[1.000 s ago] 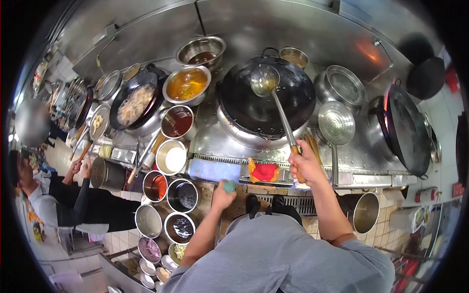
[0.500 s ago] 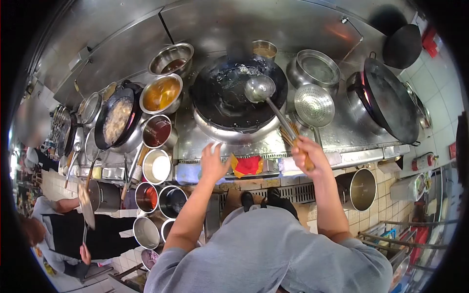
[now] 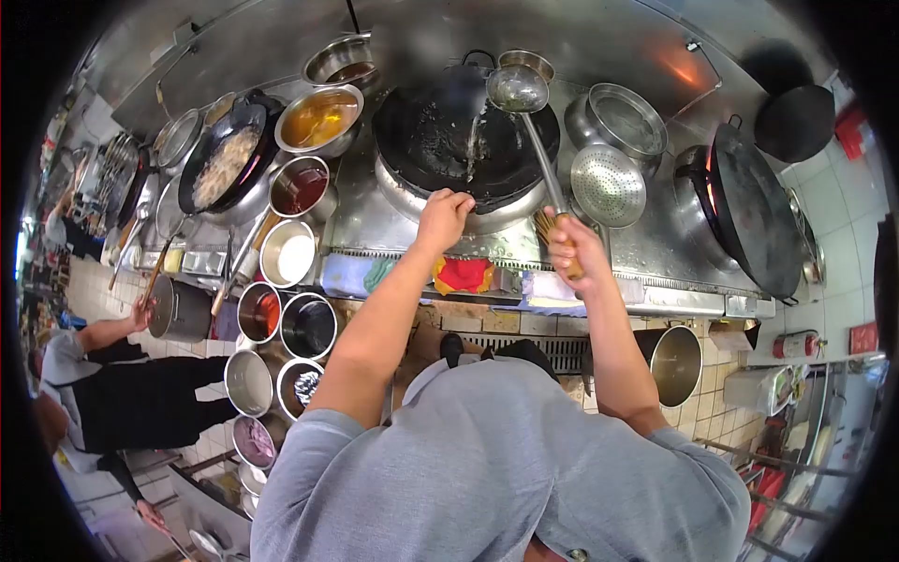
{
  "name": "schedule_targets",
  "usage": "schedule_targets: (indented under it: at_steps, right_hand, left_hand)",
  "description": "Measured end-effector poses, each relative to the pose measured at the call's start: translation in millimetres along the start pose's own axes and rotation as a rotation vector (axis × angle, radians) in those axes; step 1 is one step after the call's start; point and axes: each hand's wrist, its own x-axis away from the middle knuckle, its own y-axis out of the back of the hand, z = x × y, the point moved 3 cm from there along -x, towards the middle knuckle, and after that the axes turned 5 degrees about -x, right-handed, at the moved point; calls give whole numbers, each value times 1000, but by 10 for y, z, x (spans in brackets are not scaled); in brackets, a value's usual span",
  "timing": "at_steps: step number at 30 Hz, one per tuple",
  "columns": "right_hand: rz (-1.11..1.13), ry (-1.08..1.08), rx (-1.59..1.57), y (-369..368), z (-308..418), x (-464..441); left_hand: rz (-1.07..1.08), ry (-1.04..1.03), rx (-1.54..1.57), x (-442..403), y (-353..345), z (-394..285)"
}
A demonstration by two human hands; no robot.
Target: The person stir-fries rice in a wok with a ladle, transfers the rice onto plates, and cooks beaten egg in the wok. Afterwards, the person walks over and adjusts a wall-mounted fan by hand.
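The large black wok (image 3: 421, 140) sits on the middle burner, with its back up and its near side toward me. My left hand (image 3: 446, 221) is closed at its near rim, fingers curled over the edge. In my right hand (image 3: 577, 251) is the handle of a long steel ladle (image 3: 543, 159), held together with a bamboo brush (image 3: 546, 225) whose bristles stick out to the left. The ladle's bowl hangs over the wok's far right edge. A streak of clear liquid runs down the wok's inside.
A perforated strainer (image 3: 609, 185) lies right of the ladle. Left are a bowl of yellow oil (image 3: 320, 120) and a pot of dark red sauce (image 3: 300, 185). Another wok (image 3: 758, 211) stands over flame at right. A co-worker (image 3: 122, 393) works at left beside a wok of food (image 3: 227, 169).
My left hand has moved forward from above the counter edge onto the wok's rim. The ladle's bowl has moved from inside the wok to its far edge. The co-worker has shifted posture.
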Motion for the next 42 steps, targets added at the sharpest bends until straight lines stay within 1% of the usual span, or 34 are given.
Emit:
schedule_targets:
  at_steps: [1,2,5,6,7,9,11,13,14,15,16,17,18,19,20,21,23,24,25,26,27,28,29,30,31,34,35,36,37,38,39,40,41,42]
  right_hand:
    - [-52,4,202,2,-10,-39]
    - [-154,82,667,7,24,-57]
    - [-157,87,726,-26,325,150]
    - [-121,69,558,18,371,183]
    - [-90,58,570,121,432,115]
    - [210,-167,-119,385,410,-36]
    - [187,-188,13,465,370,-152]
    - [24,76,756,443,390,-168]
    - [162,-45,462,513,419,-163]
    - [187,-64,464,540,396,-115]
    - [275,-129,263,567,334,16]
    - [357,-189,58,555,288,147]
    - [340,-208,27,461,216,263]
    - [362,-226,32,404,213,204]
    - [448,-338,30,312,215,82]
    - [534,-463,34,224,198,7]
    - [494,-550,32,-131,208,-86]
    - [633,-609,10,-188,108,-135]
    - [591,-563,139,-265,-3,36]
    - [702,-688,15,-239,-172,126]
    - [710,-834,-86,-211,-340,256]
    - [844,-987,-168,-140,-468,321]
    - [753,-1084,-148,-213,-521,657]
    - [896,-1126,-85,-181,-661,757]
    - [969,-1271,-99,-263,-778,1064]
    - [938,-1613,-88,-610,-1235,1943]
    - [951,-1710,-71,-716,-1349,2201]
    - [1004,-1741,17,-872,-1480,2454]
    - [1044,-1727,131,-1012,-1632,2689]
    - [1114,-1711,233,-1124,-1833,2849]
    - [1226,-1626,410,-1265,-1995,3071]
    - [1449,-1403,649,-1395,-2186,3231]
    - [1515,-1140,867,-1486,-2372,3375]
    - [1687,-942,1022,-1593,-2549,3509]
  left_hand:
    - [33,4,52,12,22,-5]
    - [10,11,43,20,58,-20]
    - [-150,-18,57,345,172,-192]
    - [-216,9,11,516,231,-287]
    - [-278,36,-36,706,266,-374]
    - [-135,265,229,1265,128,-287]
    - [-96,548,365,2010,-154,-189]
    - [-97,875,433,2922,-527,-146]
    - [7,928,220,3338,-606,-229]
    - [27,1062,228,3962,-910,-142]
    - [106,1133,151,4448,-1037,-294]
    - [261,1288,41,4861,-1163,-453]
    - [268,1419,133,5373,-1390,-531]
    - [238,1550,281,5591,-1445,-815]
    - [-27,1620,405,6078,-1728,-930]
    - [-65,1648,418,6274,-1875,-1025]
    - [-452,1694,728,6672,-2161,-1398]
    - [-281,1746,583,6641,-2073,-1609]
    - [-342,1877,489,6583,-2026,-1861]
    - [-238,1792,301,6818,-2204,-1878]
    - [-160,1636,115,6899,-2264,-1983]
    - [-429,1754,210,6924,-2349,-2090]
    - [-585,1809,315,6957,-2402,-2211]
    - [-720,1828,419,6963,-2414,-2299]
    - [-784,1842,429,6994,-2416,-2381]
    - [-1015,1783,408,6964,-2133,-2788]
    - [-1044,1781,410,6916,-2021,-2948]
    - [-1157,1743,471,6905,-1945,-3053]
    - [-1267,1700,536,6913,-1898,-3122]
    - [-1297,1700,549,6934,-1864,-3160]
    - [-1437,1621,612,6974,-1837,-3203]
    - [-1583,1541,669,7011,-1813,-3284]
    - [-1612,1511,714,7027,-1742,-3388]
    - [-1659,1487,750,7050,-1672,-3524]
